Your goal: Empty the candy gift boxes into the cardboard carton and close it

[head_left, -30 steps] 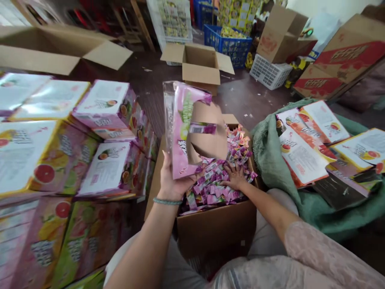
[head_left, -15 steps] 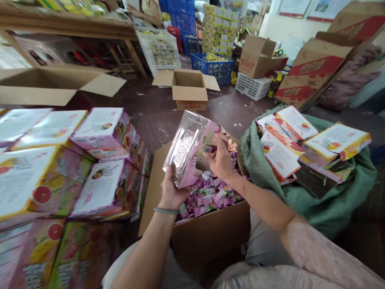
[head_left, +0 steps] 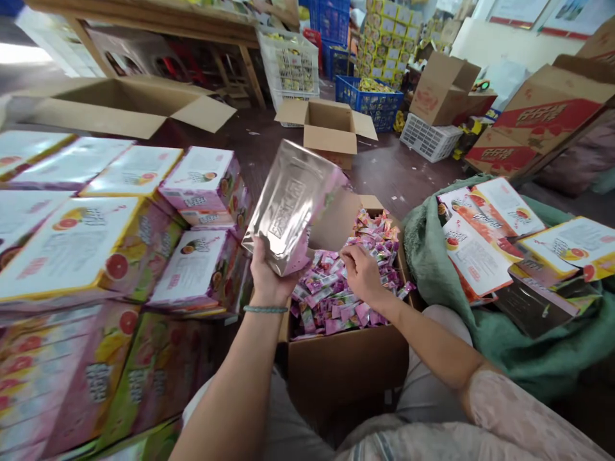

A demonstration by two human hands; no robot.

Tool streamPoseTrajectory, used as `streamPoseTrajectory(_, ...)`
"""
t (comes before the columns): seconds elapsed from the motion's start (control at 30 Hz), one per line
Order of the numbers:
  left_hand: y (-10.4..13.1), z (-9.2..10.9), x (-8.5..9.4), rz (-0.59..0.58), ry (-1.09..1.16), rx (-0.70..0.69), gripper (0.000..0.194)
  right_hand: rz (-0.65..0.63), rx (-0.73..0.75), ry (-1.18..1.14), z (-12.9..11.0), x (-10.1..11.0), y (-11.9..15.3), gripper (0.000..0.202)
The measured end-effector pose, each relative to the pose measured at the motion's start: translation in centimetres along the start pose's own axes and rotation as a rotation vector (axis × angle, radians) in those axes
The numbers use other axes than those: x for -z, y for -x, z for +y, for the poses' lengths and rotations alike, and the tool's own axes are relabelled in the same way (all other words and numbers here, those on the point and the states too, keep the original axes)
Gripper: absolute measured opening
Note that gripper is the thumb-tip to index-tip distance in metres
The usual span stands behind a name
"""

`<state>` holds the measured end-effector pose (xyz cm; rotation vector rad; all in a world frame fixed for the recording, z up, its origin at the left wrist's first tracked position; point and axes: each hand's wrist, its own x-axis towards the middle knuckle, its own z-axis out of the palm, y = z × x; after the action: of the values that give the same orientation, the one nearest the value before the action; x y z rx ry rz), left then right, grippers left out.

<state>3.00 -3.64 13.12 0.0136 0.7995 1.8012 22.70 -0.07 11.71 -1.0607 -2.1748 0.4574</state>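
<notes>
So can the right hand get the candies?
Probably yes: the right hand is just above the candies, their box is open on top, and the left hand holds the pack to one side.

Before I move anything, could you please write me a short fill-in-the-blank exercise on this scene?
The hand that holds the pink-sided box is the person's ____ one.
The other hand is above wrapped packets in an open carton made of ____.
The sack that holds printed boxes is coloured ____.

Missing words: left; cardboard; green.
</notes>
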Motion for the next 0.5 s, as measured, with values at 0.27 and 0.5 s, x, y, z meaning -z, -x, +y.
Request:
streamPoseTrajectory(0.27,1.1,-2.7,-1.0,-0.092,-0.068,-0.034,0.034,-0.358,-0.051,-0.137,-0.6,0.5,-0.7,0.042)
streamPoseTrajectory(0.5,4.1,-8.2,-2.5,-0.184,-0.189,-0.022,0.039,0.03,-0.346,-0.887,-2.6,4.1,6.3,0.097)
